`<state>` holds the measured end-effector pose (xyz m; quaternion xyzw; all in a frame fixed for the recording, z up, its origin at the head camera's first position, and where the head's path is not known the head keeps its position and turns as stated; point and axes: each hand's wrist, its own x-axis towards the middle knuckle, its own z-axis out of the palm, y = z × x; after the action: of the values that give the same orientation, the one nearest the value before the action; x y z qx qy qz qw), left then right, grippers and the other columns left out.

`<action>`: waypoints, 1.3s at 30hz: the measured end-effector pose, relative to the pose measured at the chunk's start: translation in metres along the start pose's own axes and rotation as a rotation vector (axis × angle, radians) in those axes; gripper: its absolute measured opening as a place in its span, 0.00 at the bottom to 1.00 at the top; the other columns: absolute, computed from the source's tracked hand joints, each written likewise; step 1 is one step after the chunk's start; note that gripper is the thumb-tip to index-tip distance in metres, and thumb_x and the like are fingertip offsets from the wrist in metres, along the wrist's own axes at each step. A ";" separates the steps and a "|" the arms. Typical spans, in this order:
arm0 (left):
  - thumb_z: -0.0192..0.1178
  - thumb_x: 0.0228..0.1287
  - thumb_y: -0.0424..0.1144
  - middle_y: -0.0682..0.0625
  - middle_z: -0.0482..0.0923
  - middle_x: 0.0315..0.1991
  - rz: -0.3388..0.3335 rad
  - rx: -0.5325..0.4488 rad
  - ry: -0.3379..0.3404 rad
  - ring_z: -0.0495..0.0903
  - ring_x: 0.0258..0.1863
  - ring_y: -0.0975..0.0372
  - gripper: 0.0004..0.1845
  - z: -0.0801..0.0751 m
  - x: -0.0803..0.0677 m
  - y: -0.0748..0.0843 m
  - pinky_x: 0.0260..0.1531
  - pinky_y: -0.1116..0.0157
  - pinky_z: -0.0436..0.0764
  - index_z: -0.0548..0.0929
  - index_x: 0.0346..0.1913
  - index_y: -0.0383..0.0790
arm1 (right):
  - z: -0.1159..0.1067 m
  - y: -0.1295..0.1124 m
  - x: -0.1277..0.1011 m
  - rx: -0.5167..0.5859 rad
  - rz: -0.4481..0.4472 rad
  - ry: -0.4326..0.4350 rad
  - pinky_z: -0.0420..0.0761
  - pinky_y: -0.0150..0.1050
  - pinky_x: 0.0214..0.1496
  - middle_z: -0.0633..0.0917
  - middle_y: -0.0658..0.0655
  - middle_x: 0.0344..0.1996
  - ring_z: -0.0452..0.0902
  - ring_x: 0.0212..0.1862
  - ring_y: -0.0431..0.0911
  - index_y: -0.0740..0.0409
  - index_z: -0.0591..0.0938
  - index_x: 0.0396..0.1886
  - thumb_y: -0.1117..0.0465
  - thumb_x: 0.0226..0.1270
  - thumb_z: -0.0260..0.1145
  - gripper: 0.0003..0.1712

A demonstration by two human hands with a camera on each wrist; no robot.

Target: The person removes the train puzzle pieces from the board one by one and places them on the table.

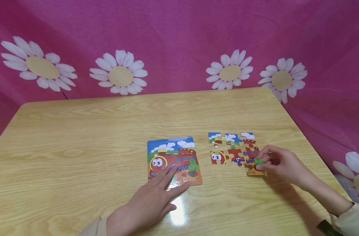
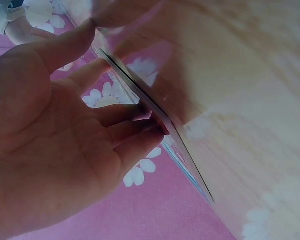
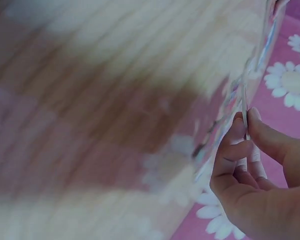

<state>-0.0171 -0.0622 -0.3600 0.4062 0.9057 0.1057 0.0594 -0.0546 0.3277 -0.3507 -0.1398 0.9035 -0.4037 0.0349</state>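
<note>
Pink cloth (image 1: 179,39) with white daisies hangs behind and around a pale wood tabletop (image 1: 79,137). Two things on it, both toward the near edge: a train picture card (image 1: 179,154) at centre, and to its right a part-built puzzle (image 1: 234,149) of the same train. Puzzle has three sky pieces along the far row, red engine pieces in the row below, gaps showing between several of them. Left hand (image 1: 148,201) lies flat on the near half of the card, fingers straight and spread, fingertips on the printed engine, nothing gripped; left wrist view confirms fingertips pressing on the card's face (image 2: 155,112). Right hand (image 1: 281,164) sits at the puzzle's near right corner, fingers curled, thumb and forefinger pinching a small piece (image 1: 258,161) with green on it. That piece is held over an orange-brown piece (image 1: 254,170) lying on the tabletop at the corner; can't tell if the two touch. Right wrist view shows the thumb (image 3: 270,137) and forefinger closed on a thin edge (image 3: 246,117), too blurred for more detail. Beige sleeve (image 1: 349,218) on the right forearm at the lower right. Card and puzzle lie near each other, not touching.
</note>
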 end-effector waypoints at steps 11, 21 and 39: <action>0.56 0.61 0.50 0.38 0.50 0.70 -0.002 0.020 0.007 0.51 0.68 0.48 0.32 0.000 -0.001 0.001 0.59 0.55 0.65 0.61 0.68 0.59 | -0.003 0.023 -0.009 -0.111 0.034 0.033 0.72 0.28 0.23 0.80 0.48 0.22 0.73 0.24 0.35 0.60 0.79 0.31 0.67 0.47 0.73 0.12; 0.56 0.62 0.50 0.38 0.48 0.70 -0.015 0.019 -0.012 0.48 0.69 0.48 0.32 -0.001 0.000 0.001 0.58 0.55 0.66 0.60 0.69 0.60 | -0.003 0.025 -0.010 -0.221 -0.028 0.081 0.70 0.26 0.24 0.80 0.47 0.23 0.71 0.23 0.32 0.56 0.81 0.27 0.67 0.42 0.75 0.12; 0.59 0.59 0.49 0.33 0.45 0.70 -0.003 0.038 0.038 0.48 0.68 0.46 0.35 0.000 -0.006 0.002 0.60 0.55 0.63 0.59 0.69 0.58 | 0.014 -0.023 0.022 0.042 0.024 -0.043 0.78 0.31 0.30 0.84 0.55 0.29 0.80 0.30 0.43 0.64 0.81 0.36 0.65 0.55 0.68 0.09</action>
<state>-0.0118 -0.0657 -0.3597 0.4036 0.9092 0.0963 0.0345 -0.0683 0.2966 -0.3416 -0.1366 0.8955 -0.4189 0.0619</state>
